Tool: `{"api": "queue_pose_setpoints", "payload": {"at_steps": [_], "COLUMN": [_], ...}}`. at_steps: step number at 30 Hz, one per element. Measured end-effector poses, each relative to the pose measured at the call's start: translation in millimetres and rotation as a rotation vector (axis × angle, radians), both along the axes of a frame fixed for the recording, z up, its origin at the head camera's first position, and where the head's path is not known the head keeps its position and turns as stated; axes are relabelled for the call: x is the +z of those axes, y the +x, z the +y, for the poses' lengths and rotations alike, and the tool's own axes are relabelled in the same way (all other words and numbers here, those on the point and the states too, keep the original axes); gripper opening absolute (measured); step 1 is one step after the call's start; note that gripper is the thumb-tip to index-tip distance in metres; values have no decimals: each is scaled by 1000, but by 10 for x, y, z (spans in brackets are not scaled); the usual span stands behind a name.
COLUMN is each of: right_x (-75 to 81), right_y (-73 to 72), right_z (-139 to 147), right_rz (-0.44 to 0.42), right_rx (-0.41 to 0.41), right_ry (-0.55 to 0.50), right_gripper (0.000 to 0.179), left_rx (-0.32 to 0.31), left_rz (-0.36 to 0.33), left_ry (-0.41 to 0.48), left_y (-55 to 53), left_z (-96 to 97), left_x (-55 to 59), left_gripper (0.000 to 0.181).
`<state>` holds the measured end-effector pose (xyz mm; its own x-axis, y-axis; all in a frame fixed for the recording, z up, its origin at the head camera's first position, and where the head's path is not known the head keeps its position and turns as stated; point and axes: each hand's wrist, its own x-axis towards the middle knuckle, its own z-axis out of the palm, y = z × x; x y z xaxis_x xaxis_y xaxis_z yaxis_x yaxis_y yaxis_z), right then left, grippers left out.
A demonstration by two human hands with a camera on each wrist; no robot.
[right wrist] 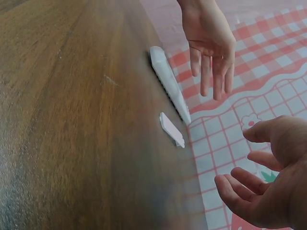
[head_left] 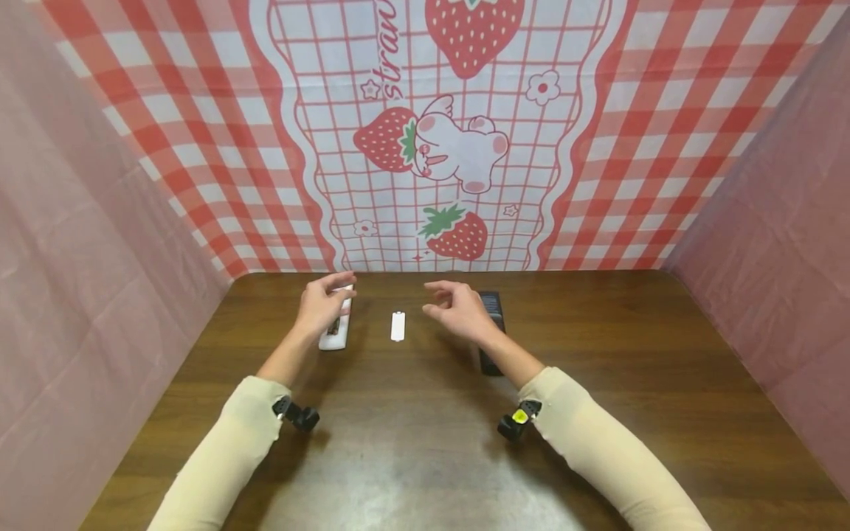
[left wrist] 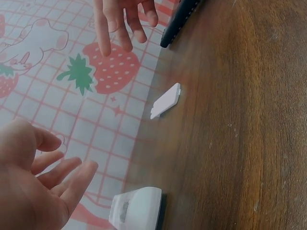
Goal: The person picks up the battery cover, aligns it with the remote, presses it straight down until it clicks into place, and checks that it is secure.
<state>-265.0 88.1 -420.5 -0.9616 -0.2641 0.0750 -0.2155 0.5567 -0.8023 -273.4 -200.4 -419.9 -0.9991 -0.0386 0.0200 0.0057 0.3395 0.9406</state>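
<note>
My left hand (head_left: pixel 322 304) hovers over a long white remote control (head_left: pixel 335 341), its fingers loosely bent and holding nothing. A dark opening shows in the upper side of that remote, partly hidden by the hand. Between the hands lies a small flat white battery cover (head_left: pixel 398 327) with little tabs at its ends; the right wrist view shows the cover (right wrist: pixel 171 130) beside the white remote (right wrist: pixel 168 79). My right hand (head_left: pixel 460 311), fingers spread and relaxed, is held above the table next to a black, remote-like object (head_left: pixel 492 304), which the wrist partly covers.
The brown wooden table (head_left: pixel 412 442) carries these things near its far edge. Behind it hangs a red-and-white checked cloth (head_left: pixel 465 133) with strawberries, and pink cloths (head_left: pixel 764 206) enclose both sides. Each wrist wears a small black camera (head_left: pixel 305 418).
</note>
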Motion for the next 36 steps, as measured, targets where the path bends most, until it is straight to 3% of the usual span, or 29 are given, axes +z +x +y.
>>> {"api": "queue_pose_setpoints", "payload": {"at_steps": [17,24,36], "right_x": [-27,-24,-21], "right_y": [37,48,2], "right_z": [-207,-274,-351], "right_rz": [12,34,72], "right_rx": [19,15,9], "right_ry": [-24,-17,0], "right_gripper": [48,46,46], "left_rx": [30,72,129], "left_rz": [-21,10,13], "left_ry": [-25,-102,-156], "left_y": [64,46,-9], "left_z": [-109,-110,-107], "left_x": [30,35,37], "left_gripper": [48,45,47]}}
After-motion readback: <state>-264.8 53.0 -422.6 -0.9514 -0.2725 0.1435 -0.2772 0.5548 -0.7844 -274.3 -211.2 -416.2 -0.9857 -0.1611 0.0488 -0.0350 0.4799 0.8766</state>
